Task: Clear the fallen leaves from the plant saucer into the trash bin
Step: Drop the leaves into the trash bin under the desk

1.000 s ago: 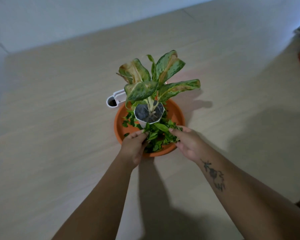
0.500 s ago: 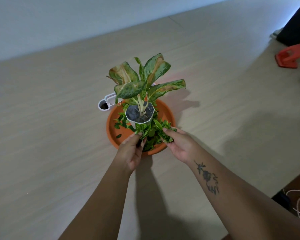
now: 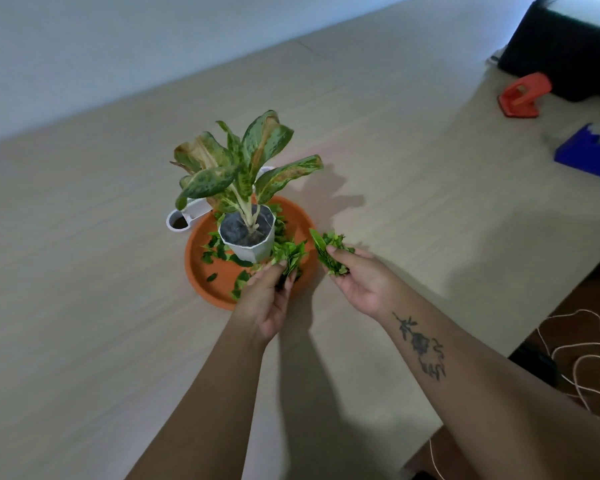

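Note:
An orange plant saucer [image 3: 205, 271] lies on the table with a white pot [image 3: 248, 237] and its spotted green plant [image 3: 239, 168] standing in it. Small green fallen leaves [image 3: 219, 249] are scattered around the pot. My left hand [image 3: 267, 303] is at the saucer's near rim, fingers closed on a bunch of leaves [image 3: 290, 256]. My right hand [image 3: 357, 278] is off to the right of the saucer above the table, holding another clump of leaves [image 3: 329, 252]. No trash bin is in view.
A white cup-like piece [image 3: 178, 221] pokes out behind the saucer's left side. At the far right are an orange object [image 3: 522, 97], a blue object [image 3: 589, 155] and a black box [image 3: 568, 53]. White cord [image 3: 575, 355] lies on the floor past the table's right edge.
Both hands have lifted bunches of leaves out of the saucer. My right hand has moved right, clear of the rim. The view has swung right, showing more of the table's right end.

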### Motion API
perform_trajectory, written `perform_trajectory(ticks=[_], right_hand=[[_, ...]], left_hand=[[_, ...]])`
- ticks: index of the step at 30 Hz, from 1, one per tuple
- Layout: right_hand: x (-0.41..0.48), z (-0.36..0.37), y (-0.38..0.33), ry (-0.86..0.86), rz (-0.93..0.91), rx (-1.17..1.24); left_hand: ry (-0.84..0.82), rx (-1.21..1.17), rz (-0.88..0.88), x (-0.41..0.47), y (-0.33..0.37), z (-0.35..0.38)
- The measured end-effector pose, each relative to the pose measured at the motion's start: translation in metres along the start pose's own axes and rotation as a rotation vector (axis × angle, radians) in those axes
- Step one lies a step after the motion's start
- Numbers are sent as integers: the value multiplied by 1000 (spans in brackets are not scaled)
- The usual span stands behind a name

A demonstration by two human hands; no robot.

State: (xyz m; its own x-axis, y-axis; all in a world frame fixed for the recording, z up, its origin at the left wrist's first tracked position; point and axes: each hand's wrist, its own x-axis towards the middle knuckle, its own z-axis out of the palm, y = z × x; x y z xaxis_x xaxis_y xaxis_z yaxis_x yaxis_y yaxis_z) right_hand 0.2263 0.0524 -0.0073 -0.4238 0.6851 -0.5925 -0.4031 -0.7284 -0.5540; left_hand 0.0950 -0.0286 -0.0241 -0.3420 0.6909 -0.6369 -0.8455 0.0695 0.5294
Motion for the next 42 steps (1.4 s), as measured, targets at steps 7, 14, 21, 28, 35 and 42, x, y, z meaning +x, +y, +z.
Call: perform_trajectory(ticks=[7, 14, 21, 28, 35, 42], right_hand=[[-29, -61, -40, 62, -64, 58], [-76, -144, -84, 122, -132, 127], [-129, -250, -124, 185, -180, 197], [-176, -361, -160, 253, -257, 215], [-191, -445, -170, 345, -245, 303], [-163, -516, -150, 458, -150, 319]], left_hand=[[-94, 64, -59, -13, -50, 44], [-150, 114, -99, -39, -131, 100], [-237, 181, -182, -66, -234, 151], [-263, 265, -275, -86, -343, 200], [-307, 412, -374, -95, -423, 227], [-270, 564, -403, -41, -488, 217]])
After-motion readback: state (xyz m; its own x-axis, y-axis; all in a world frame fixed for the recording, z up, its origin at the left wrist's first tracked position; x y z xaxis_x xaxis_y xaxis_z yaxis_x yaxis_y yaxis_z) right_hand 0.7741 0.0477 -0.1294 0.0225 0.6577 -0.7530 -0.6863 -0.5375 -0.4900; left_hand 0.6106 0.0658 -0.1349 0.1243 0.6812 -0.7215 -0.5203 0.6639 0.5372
